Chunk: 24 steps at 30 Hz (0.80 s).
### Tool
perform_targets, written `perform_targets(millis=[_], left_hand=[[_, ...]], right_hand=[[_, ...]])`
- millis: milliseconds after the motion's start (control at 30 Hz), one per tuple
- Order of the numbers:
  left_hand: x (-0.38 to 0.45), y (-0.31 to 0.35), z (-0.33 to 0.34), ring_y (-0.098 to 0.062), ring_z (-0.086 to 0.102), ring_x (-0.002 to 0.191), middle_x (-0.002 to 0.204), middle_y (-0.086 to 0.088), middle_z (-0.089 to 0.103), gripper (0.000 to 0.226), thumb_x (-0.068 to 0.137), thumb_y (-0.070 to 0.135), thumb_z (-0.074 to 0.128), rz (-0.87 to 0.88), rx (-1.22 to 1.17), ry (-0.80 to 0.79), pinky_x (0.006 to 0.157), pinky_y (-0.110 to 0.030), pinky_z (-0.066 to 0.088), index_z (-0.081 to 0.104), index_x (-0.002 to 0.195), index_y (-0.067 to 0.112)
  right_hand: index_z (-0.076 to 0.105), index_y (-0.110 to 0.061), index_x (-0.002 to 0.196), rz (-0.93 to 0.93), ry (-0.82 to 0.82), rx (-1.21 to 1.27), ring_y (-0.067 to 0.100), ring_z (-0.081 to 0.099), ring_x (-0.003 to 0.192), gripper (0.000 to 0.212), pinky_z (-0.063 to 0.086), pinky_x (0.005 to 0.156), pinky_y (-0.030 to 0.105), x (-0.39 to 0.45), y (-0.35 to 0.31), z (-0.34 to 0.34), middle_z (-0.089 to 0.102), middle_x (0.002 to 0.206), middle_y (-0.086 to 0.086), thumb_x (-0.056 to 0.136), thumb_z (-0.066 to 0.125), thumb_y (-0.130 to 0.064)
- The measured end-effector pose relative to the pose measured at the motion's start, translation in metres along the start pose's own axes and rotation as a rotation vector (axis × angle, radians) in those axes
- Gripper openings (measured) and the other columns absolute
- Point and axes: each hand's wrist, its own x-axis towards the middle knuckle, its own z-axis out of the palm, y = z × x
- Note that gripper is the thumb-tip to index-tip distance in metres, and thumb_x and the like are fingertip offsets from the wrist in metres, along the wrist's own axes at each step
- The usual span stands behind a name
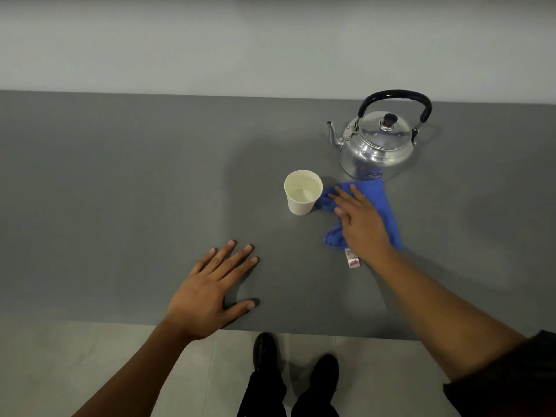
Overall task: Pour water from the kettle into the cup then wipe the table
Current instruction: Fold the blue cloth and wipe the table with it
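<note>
A shiny metal kettle (377, 142) with a black handle stands upright at the back right of the grey table (120, 191), spout pointing left. A white paper cup (302, 192) with water in it stands in front of the kettle, to its left. A blue cloth (383, 203) lies just right of the cup, its white tag sticking out toward me. My right hand (359, 221) presses flat on the cloth, fingers pointing at the cup. My left hand (210, 291) rests flat on the table near the front edge, fingers spread, holding nothing.
A pale wall runs behind the table. The table's front edge (301, 332) crosses below my left hand, with a light floor and my two black shoes (294, 359) beneath it. The table's left half is bare grey surface.
</note>
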Motion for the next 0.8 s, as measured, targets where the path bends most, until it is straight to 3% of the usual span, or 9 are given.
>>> perform_targets(millis=[100, 233, 333, 467, 600, 700, 800], left_hand=[[0.0, 0.0, 0.001, -0.016, 0.004, 0.162, 0.174, 0.017, 0.008, 0.081, 0.098, 0.075, 0.042, 0.0, 0.002, -0.002, 0.129, -0.044, 0.007, 0.014, 0.165, 0.039], [0.0, 0.001, 0.0, -0.016, 0.004, 0.162, 0.174, 0.017, 0.008, 0.08, 0.098, 0.075, 0.041, -0.005, -0.014, -0.003, 0.129, -0.043, 0.006, 0.014, 0.165, 0.04], [0.0, 0.001, -0.001, -0.015, 0.003, 0.162, 0.173, 0.018, 0.007, 0.08, 0.098, 0.075, 0.042, -0.006, -0.015, 0.002, 0.129, -0.042, 0.006, 0.014, 0.165, 0.04], [0.0, 0.001, -0.002, -0.015, 0.002, 0.162, 0.173, 0.019, 0.007, 0.08, 0.097, 0.075, 0.042, -0.007, -0.014, 0.002, 0.129, -0.042, 0.005, 0.014, 0.164, 0.041], [-0.001, 0.001, -0.002, -0.015, 0.002, 0.162, 0.174, 0.018, 0.006, 0.08, 0.098, 0.076, 0.04, 0.0, -0.019, 0.002, 0.129, -0.042, 0.005, 0.013, 0.164, 0.041], [0.0, 0.002, -0.003, -0.015, 0.002, 0.162, 0.174, 0.018, 0.007, 0.08, 0.098, 0.075, 0.04, 0.002, -0.027, -0.003, 0.128, -0.043, 0.006, 0.013, 0.164, 0.041], [-0.001, 0.002, -0.004, -0.015, 0.002, 0.162, 0.174, 0.018, 0.008, 0.08, 0.098, 0.075, 0.04, 0.004, -0.028, -0.002, 0.128, -0.044, 0.008, 0.014, 0.164, 0.041]], right_hand=[[0.058, -0.016, 0.142, -0.087, -0.074, 0.072, 0.019, 0.029, 0.151, 0.041, 0.012, 0.123, 0.025, -0.026, 0.0, -0.002, 0.049, 0.154, -0.003, 0.104, 0.049, -0.006], [0.067, -0.013, 0.132, -0.067, -0.022, 0.136, 0.021, 0.04, 0.146, 0.035, 0.027, 0.123, 0.04, -0.057, 0.033, -0.021, 0.059, 0.144, 0.0, 0.101, 0.055, -0.002], [0.064, -0.009, 0.134, 0.05, 0.065, 0.115, 0.026, 0.041, 0.145, 0.035, 0.024, 0.123, 0.036, -0.037, 0.042, -0.026, 0.059, 0.145, 0.007, 0.102, 0.052, -0.001], [0.057, -0.006, 0.141, 0.07, 0.073, 0.027, 0.028, 0.035, 0.149, 0.039, 0.016, 0.125, 0.035, -0.002, 0.016, -0.012, 0.051, 0.152, 0.01, 0.103, 0.047, -0.004], [0.054, -0.009, 0.144, -0.05, 0.005, 0.02, 0.025, 0.031, 0.15, 0.043, 0.01, 0.123, 0.026, -0.029, -0.009, 0.011, 0.048, 0.155, 0.007, 0.102, 0.048, -0.002], [0.053, -0.018, 0.146, -0.185, -0.088, 0.037, 0.015, 0.024, 0.152, 0.044, 0.017, 0.125, 0.033, -0.076, -0.01, 0.018, 0.044, 0.158, -0.003, 0.103, 0.05, -0.008], [0.062, -0.02, 0.138, -0.271, -0.131, 0.124, 0.016, 0.033, 0.15, 0.042, 0.026, 0.122, 0.035, -0.118, 0.005, 0.008, 0.051, 0.152, -0.008, 0.1, 0.056, -0.004]])
